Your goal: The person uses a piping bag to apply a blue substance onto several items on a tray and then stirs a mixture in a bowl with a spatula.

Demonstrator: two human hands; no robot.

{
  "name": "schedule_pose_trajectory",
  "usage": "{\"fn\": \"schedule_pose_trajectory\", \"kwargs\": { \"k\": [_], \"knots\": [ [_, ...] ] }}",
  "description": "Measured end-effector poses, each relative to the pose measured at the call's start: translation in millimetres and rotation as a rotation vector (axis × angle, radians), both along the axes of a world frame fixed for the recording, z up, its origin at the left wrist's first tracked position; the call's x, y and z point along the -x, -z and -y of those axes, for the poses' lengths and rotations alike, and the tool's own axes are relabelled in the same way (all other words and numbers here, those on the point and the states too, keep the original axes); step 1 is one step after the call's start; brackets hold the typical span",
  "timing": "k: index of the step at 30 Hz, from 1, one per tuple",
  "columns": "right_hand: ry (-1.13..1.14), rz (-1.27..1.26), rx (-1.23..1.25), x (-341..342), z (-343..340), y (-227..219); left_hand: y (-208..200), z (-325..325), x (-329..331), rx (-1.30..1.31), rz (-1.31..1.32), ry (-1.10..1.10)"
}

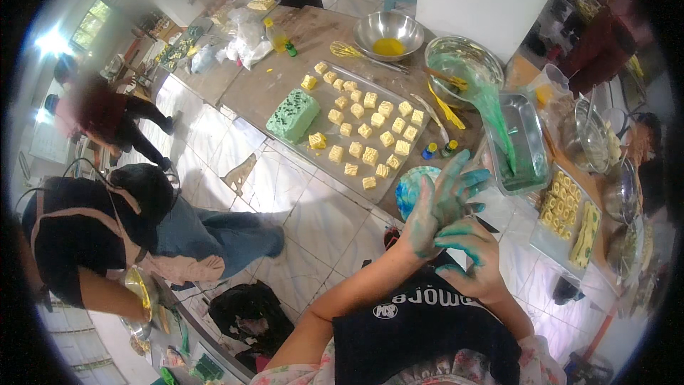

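Green-blue stains cover both of my hands in front of my chest. My left hand [443,203] is raised, palm and fingers spread, holding nothing. Close beside its heel, my right hand [474,257] has its fingers curved and apart, with no object visible in it; I cannot tell whether the two hands touch. Just beyond the left hand is a round bowl [408,196] smeared blue and green, partly hidden by that hand. Two small dark bottles [429,151] [449,147] stand near the fingertips. A metal tray [324,144] holds several yellow cubes of dough or cake, and a pale green speckled block [293,115] lies at its left.
Behind are a steel bowl with yellow liquid [388,45], a whisk [346,49] and a green-smeared bowl [463,50]. To the right, a rectangular pan [524,160] stands beside a tray of rolled pieces [561,207]. A person in jeans [214,235] bends at the left.
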State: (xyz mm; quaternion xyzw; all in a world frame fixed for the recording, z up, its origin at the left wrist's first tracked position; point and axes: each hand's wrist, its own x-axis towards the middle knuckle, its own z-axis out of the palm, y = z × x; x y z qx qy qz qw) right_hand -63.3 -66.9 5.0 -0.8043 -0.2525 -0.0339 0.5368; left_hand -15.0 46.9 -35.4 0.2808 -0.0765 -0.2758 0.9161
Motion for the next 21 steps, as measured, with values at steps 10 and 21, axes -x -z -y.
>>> {"fn": "schedule_pose_trajectory", "kwargs": {
  "k": [10, 21],
  "knots": [
    [0.128, 0.153, 0.155, 7, 4, 8, -19, 5, 5, -0.080, 0.043, 0.000],
    [0.344, 0.236, 0.189, 20, 29, 16, -16, 16, -8, 0.039, 0.024, -0.281]
  ]
}}
